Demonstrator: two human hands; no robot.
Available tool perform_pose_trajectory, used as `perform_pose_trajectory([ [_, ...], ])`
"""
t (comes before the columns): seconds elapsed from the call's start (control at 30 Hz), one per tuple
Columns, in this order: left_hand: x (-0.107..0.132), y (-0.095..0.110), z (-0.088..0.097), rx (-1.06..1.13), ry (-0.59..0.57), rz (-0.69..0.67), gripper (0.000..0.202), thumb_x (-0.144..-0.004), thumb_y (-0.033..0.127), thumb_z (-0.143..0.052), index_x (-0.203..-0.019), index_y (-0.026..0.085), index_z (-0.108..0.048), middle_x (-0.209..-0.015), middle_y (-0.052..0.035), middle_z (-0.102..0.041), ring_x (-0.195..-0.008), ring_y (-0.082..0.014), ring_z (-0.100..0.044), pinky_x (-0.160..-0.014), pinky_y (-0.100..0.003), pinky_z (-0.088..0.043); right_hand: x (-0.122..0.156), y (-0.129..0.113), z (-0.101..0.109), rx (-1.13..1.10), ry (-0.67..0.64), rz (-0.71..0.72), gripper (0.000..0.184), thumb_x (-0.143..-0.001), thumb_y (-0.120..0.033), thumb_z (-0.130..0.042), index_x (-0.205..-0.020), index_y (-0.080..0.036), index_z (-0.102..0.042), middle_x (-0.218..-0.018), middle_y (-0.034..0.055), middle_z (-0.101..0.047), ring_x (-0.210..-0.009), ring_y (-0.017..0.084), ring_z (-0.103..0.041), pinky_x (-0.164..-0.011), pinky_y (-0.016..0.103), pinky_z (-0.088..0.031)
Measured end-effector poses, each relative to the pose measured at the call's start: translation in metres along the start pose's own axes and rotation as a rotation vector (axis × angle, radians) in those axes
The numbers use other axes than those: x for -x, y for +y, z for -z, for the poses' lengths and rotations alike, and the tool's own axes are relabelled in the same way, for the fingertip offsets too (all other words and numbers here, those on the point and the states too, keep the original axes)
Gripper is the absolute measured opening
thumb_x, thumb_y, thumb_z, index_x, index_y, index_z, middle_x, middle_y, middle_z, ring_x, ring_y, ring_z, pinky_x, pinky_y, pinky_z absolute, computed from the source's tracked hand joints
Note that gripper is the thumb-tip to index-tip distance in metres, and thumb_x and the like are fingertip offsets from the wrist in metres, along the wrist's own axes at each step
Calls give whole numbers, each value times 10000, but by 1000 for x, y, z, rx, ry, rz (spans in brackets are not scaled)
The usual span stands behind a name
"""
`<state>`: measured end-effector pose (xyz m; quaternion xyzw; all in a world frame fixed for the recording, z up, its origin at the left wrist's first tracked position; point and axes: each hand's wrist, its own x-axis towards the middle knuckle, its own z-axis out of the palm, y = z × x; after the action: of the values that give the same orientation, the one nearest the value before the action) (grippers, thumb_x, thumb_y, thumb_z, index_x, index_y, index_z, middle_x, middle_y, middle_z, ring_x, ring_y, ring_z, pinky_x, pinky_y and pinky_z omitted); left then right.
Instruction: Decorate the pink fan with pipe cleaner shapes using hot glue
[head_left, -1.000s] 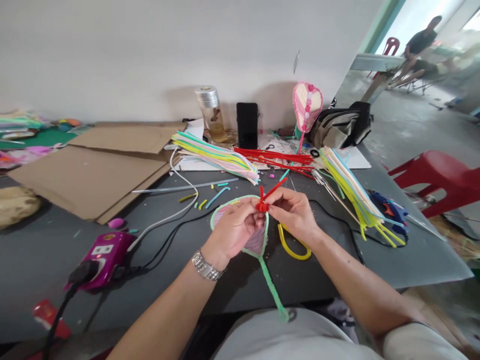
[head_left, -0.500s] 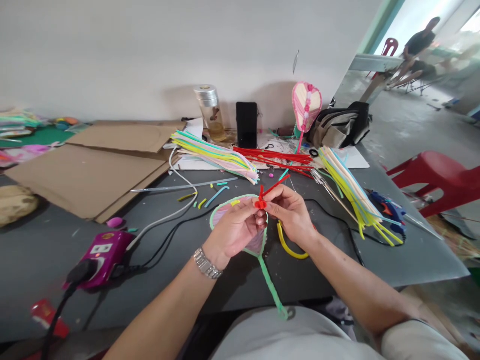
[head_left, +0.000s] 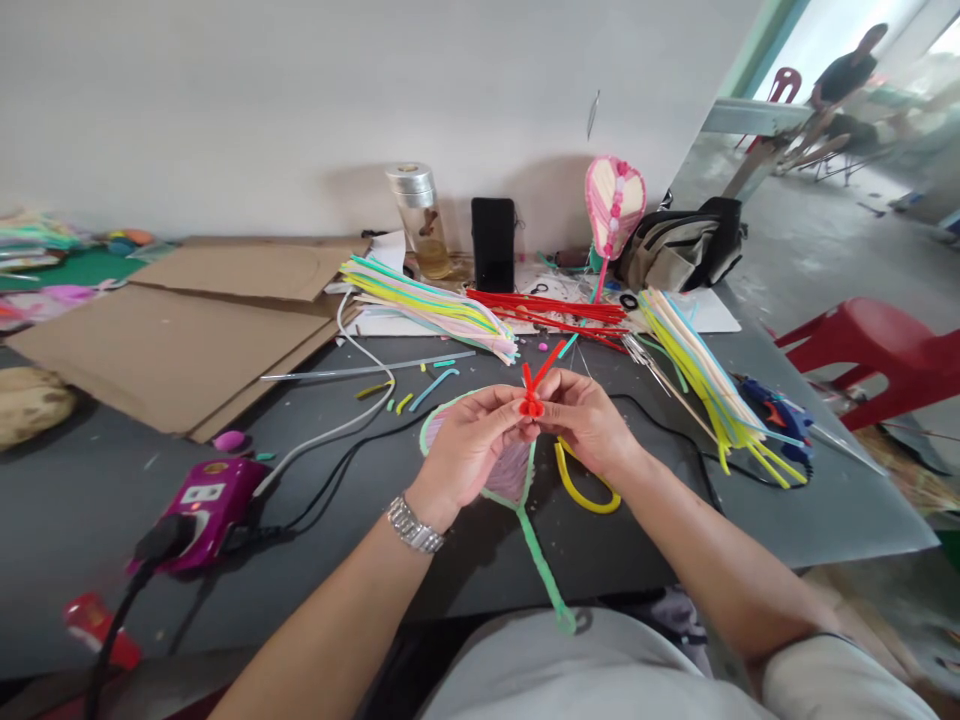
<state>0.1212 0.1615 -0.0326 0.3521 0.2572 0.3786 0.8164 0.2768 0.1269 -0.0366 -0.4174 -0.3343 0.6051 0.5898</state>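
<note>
Between my two hands is a red pipe cleaner, bent into small loops, with two loose ends sticking up. My left hand pinches the loops from the left, thumb against fingers. From the right, the thumb and fingers of my right hand close on the same piece. Beneath my hands lies a heart-shaped fan with a pale green edge, purple strands and a green handle; my left hand hides part of it. A curved yellow pipe cleaner lies below my right hand.
Bundles of coloured pipe cleaners, red ones and yellow ones lie behind. A glue gun is at right. Left are cardboard sheets and a purple power socket with cords. A bottle and phone stand by the wall.
My right fingers have come in closer around the red pipe cleaner. Its loops have shifted slightly right, and the longer loose end now points more steeply upward.
</note>
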Motion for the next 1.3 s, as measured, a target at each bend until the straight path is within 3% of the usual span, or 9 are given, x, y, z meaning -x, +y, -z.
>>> perform_pose_trajectory([
  [0.13,1,4,-1,-239,78,-108,269,-664,319,-936,-832,148,-814,-759,-40,-771,-661,-131,-697,-694,-239,-591,-2,-5,2,264,94,208,401,-563,-371,-977,-663,-191,-632,-640,-34,-646,-584,107,-547,-578,253,-444],
  [0.33,5,7,-4,-451,182,-276,109,-728,140,-854,-830,173,-835,-759,-41,-783,-669,-162,-723,-668,-225,-574,-1,-4,6,522,151,351,287,-688,-373,-883,-711,-199,-657,-643,-20,-641,-590,127,-540,-568,264,-424],
  [0.53,4,12,-2,-516,11,-194,56,-795,163,-786,-828,176,-830,-750,-35,-763,-641,-164,-708,-642,-242,-573,3,-18,11,755,79,421,160,-737,-211,-774,-666,-196,-632,-625,-28,-615,-581,114,-497,-561,250,-384],
  [0.63,6,12,1,-580,8,-251,73,-785,157,-792,-840,188,-829,-782,-42,-773,-662,-177,-719,-643,-241,-551,1,-19,14,635,20,278,235,-691,-253,-831,-641,-187,-611,-597,-36,-591,-557,102,-476,-538,241,-358],
  [0.77,9,10,1,-763,103,-428,154,-748,87,-792,-820,218,-831,-769,-28,-778,-700,-166,-693,-727,-234,-512,-3,-8,11,264,-34,23,416,-626,-443,-905,-647,-193,-573,-526,-58,-540,-459,75,-395,-461,226,-294],
  [0.87,10,8,-3,-731,192,-503,198,-713,54,-796,-786,236,-829,-814,-22,-790,-738,-165,-681,-764,-235,-512,-1,1,5,263,79,146,418,-624,-441,-925,-664,-193,-591,-520,-58,-545,-460,78,-416,-460,226,-320],
  [1.0,6,4,-5,-417,233,-338,95,-710,133,-833,-774,197,-806,-729,-25,-769,-660,-159,-685,-663,-239,-534,6,8,-1,406,222,376,303,-730,-401,-887,-748,-189,-673,-628,-24,-632,-539,100,-524,-516,235,-411],
  [1.13,-1,2,0,-78,133,-135,235,-634,258,-927,-768,161,-760,-697,-24,-758,-589,-137,-686,-632,-248,-562,8,8,-1,315,131,350,293,-758,-436,-870,-842,-200,-718,-742,10,-703,-631,140,-622,-615,283,-524],
  [1.3,-6,0,9,83,-3,118,287,-624,208,-948,-775,128,-717,-673,-16,-727,-587,-112,-678,-593,-203,-554,7,4,-3,231,19,384,224,-778,-397,-861,-839,-224,-732,-775,9,-703,-678,152,-639,-642,296,-539],
])
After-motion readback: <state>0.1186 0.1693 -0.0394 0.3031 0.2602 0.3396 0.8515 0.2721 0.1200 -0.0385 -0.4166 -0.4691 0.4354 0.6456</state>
